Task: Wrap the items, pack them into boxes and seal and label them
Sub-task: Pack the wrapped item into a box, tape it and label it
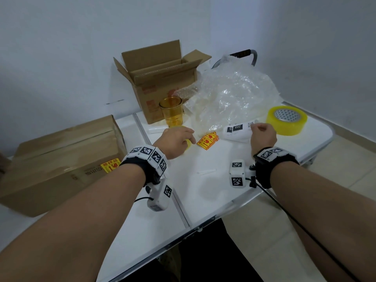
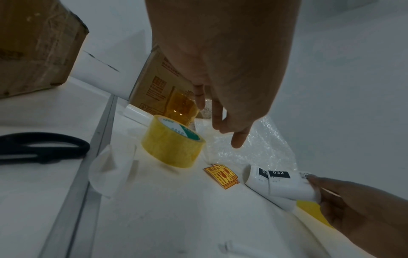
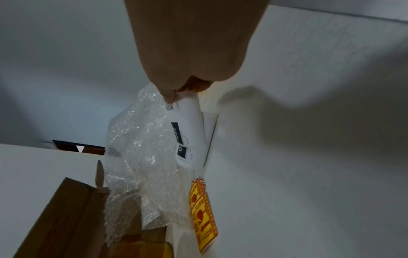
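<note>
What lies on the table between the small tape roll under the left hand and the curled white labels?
The red-and-yellow fragile stickers lie between the small tape roll and the curled white labels, clearest in the head view.

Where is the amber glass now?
In the head view, the amber glass stands upright left of centre, before the open box and beside the bubble wrap.

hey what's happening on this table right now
A person is packing at a white folding table. Their right hand pinches the end of a roll of white shipping labels. The left hand hovers, fingers extended, over a small roll of yellow tape. An amber glass stands unwrapped beside bubble wrap and an open cardboard box. A sealed box already bears a fragile sticker.
</note>
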{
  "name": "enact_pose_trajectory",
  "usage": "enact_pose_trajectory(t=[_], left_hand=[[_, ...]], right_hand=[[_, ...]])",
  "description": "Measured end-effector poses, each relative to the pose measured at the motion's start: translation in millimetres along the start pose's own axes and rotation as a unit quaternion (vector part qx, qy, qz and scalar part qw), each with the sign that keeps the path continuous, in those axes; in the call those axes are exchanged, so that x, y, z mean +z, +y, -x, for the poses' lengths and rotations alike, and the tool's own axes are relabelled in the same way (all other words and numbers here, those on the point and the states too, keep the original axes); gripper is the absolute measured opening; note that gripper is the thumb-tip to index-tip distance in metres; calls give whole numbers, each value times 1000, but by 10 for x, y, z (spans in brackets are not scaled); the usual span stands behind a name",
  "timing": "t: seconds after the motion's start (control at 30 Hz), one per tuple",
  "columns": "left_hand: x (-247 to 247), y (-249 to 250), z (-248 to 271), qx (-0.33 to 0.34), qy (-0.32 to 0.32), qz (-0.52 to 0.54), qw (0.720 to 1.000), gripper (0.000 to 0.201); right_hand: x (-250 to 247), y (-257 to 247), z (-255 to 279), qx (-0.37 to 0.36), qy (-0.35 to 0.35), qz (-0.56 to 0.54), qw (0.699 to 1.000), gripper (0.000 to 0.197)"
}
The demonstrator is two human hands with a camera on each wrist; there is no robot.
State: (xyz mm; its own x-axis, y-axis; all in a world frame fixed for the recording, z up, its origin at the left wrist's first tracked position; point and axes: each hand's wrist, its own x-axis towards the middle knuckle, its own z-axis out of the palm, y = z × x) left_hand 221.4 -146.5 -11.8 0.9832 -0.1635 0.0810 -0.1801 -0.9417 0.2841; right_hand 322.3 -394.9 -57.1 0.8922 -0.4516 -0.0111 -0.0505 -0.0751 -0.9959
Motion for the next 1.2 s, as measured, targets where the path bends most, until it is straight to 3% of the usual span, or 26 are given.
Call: enact_pose_trajectory(t=[0.13,0.23,0.37,0.43,0.47,0.57,0.63,0.73,0.8,0.83,0.87,0.97,1.13,1.2], left_hand=[[-27,-27,24,-10,2,19,1000,35],[-76,-36,73,-1,48,66,997,30],[-260,25,186,-101,104,195,970,29],[-346,45,269,-166,108,324,925,20],[-402,56,330,-194,100,402,889,28],[-531,0,551,-252,50,539,802,78],[-590,-60,683,-266,52,592,759,89],[-706,-171,850,-289,158,653,682,73],[-817,-287,993,-297,229,682,628,51],[-879,-355,1081,-298,246,687,616,38],[-929,-428,1171,-295,249,687,616,28],[-1021,-621,1438,-280,245,656,656,21],[-1008,-802,1786,-286,264,480,786,9],[-977,-787,1845,-278,274,439,809,12]], right_hand=[[95,-196,43,-37,4,-51,998,13],[189,-380,122,-64,-21,-82,994,15],[394,-684,355,-88,-101,-141,981,21],[540,-821,535,-87,-183,-159,966,21],[614,-879,639,-83,-227,-167,956,20],[805,-1024,963,-59,-341,-186,920,19],[904,-1079,1174,-54,-392,-182,900,18],[1027,-1092,1481,-50,-450,-164,877,18],[1109,-1055,1659,-63,-482,-133,864,18],[1147,-1031,1736,-72,-495,-113,859,18],[1183,-1000,1801,-81,-502,-92,856,17],[1269,-915,1962,-114,-509,-37,853,16],[1365,-888,2269,-175,-540,16,823,12],[1416,-941,2417,-181,-556,18,811,15]])
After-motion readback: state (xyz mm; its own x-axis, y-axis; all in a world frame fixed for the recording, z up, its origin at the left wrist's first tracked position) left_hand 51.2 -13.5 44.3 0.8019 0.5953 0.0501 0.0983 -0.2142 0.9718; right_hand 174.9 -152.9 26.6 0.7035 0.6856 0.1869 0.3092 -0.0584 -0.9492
